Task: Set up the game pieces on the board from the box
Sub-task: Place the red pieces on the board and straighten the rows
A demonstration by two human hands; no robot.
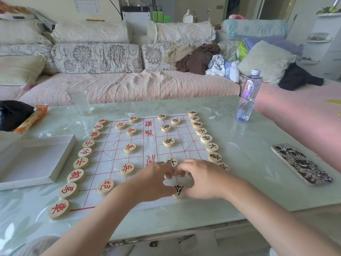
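Forearms enter from 6 o'clock. Black piece (pixel 178 190) sits at 5 o'clock edge of board (pixel 110 145), between hands. Right hand (pixel 203 179) grip curled round its 3 o'clock side. Left hand (pixel 154 180) thumb touches 9 o'clock side, pinch unclear. Round disc, no long axis.

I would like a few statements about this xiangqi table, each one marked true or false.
The row of red-lettered pieces runs along the left edge of the board. True.
The water bottle lies on its side. False: it stands upright.
The white box holds many pieces. False: no piece shows in it.
The left hand and the right hand meet beside a black-lettered piece. True.
The phone lies on the board. False: it lies on the table, right of the board.
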